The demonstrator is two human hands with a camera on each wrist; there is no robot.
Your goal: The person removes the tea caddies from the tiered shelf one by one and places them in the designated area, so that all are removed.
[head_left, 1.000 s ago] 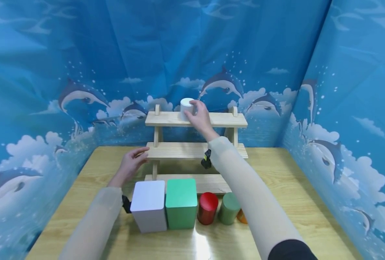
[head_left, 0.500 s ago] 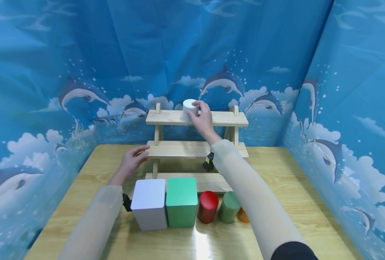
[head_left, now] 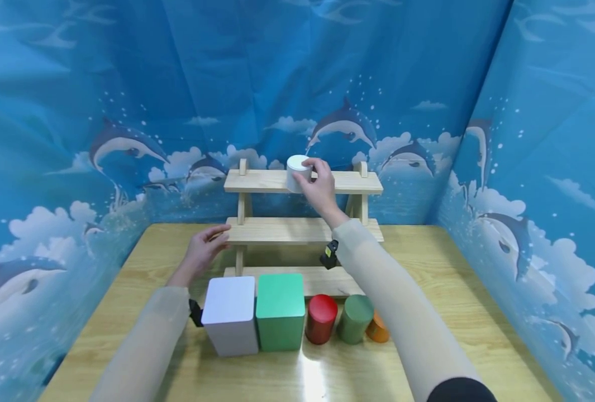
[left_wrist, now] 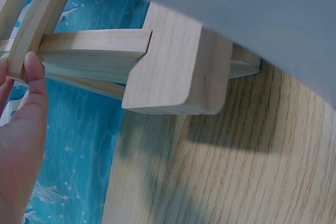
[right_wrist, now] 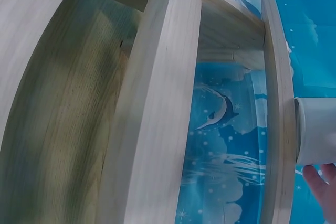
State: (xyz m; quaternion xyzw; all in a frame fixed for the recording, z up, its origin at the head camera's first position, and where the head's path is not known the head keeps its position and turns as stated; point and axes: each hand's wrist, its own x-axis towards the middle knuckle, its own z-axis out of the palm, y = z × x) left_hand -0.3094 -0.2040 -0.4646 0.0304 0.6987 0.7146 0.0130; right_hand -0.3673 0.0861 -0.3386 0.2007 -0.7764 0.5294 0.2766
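Observation:
My right hand (head_left: 319, 187) holds a white cylinder (head_left: 297, 177) between thumb and fingers, at the top tier of a three-tier wooden display shelf (head_left: 262, 181). In the right wrist view the base of the cylinder (right_wrist: 315, 129) sits right at the top board, and only some fingertips (right_wrist: 314, 182) show at the edge. My left hand (head_left: 203, 251) grips the left end of the middle tier. Seen from the left wrist, thumb and fingers (left_wrist: 35, 77) pinch that board's end from both sides.
Before the shelf stand a white box (head_left: 229, 312), a green box (head_left: 280, 312), a red cylinder (head_left: 321, 319), a green cylinder (head_left: 355, 319) and an orange cylinder (head_left: 377, 329) partly behind my right sleeve. A blue dolphin-print curtain (head_left: 217, 84) encloses the wooden table (head_left: 423, 268).
My right hand has shifted the white cylinder rightward along the top tier and slightly toward me. The left hand has stayed on the middle tier's end.

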